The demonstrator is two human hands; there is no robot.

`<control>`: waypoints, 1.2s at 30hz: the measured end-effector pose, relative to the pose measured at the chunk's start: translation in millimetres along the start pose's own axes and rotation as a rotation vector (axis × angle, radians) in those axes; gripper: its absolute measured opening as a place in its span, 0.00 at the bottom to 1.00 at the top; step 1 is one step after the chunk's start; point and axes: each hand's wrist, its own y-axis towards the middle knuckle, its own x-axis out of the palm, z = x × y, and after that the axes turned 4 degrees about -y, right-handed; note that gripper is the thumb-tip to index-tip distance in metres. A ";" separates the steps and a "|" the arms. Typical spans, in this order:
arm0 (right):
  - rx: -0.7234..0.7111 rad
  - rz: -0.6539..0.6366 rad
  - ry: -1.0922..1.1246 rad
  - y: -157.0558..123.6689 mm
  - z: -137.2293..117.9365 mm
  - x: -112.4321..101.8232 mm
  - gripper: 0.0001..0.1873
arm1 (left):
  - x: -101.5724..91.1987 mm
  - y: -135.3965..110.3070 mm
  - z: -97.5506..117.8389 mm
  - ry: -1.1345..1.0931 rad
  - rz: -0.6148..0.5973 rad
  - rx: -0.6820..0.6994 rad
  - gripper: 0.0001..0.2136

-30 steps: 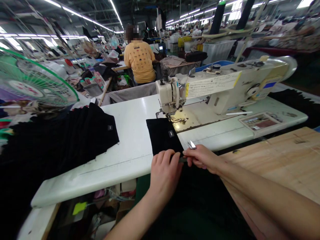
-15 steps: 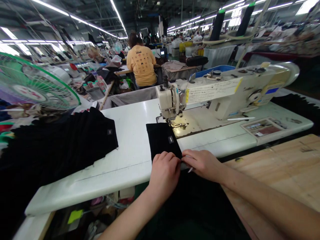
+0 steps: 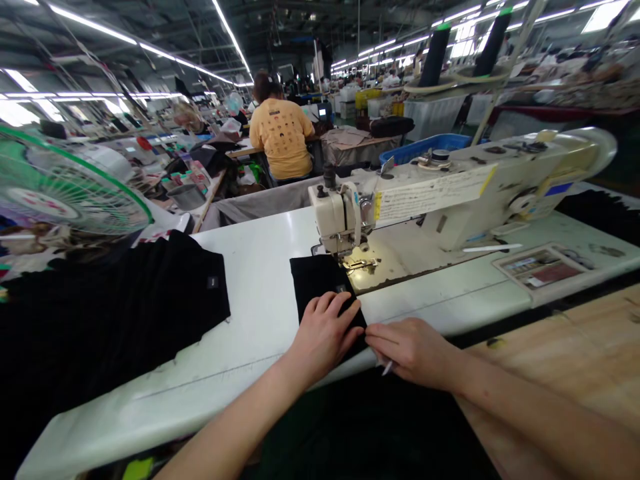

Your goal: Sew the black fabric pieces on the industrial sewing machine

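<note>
Right of the black fabric stack (image 3: 125,313), the left hand (image 3: 325,333) lies flat, fingers spread, on the black cloth piece (image 3: 315,280) at the white table's (image 3: 260,247) near edge, the right hand (image 3: 415,350) just beside it curled around a small metal tool (image 3: 386,366), sewing machine (image 3: 450,193) beyond.

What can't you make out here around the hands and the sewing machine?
All head view.
- Tool in the right hand: only a pale tip shows; the palm hides the rest.
- Label on the black fabric piece: mostly covered by the left hand's fingers.
- Writing on the sewing machine's paper note: too small.
- Black fabric stack: cut off by the left edge.
</note>
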 end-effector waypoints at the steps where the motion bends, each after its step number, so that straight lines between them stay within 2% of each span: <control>1: 0.008 -0.007 0.000 2.5 3.3 0.8 0.08 | -0.6 3.1 -3.1 -0.001 -0.004 0.001 0.19; 11: 0.034 -0.063 -0.025 27.3 34.2 6.2 0.09 | -1.4 30.1 -35.5 0.008 -0.005 -0.002 0.20; 18: 0.054 -0.064 -0.026 43.1 53.4 13.8 0.09 | -2.0 23.2 -27.6 -0.075 0.032 0.043 0.13; 21: 0.067 -0.054 -0.013 49.2 60.0 15.6 0.10 | 0.4 22.8 -30.8 -0.091 0.073 0.079 0.13; 29: 0.183 -0.113 -0.094 67.8 72.6 17.1 0.11 | 6.0 41.8 -61.9 -0.092 0.132 0.124 0.11; 36: 0.218 -0.146 -0.172 82.8 81.3 18.8 0.14 | 2.6 57.3 -81.4 -0.091 0.115 0.132 0.13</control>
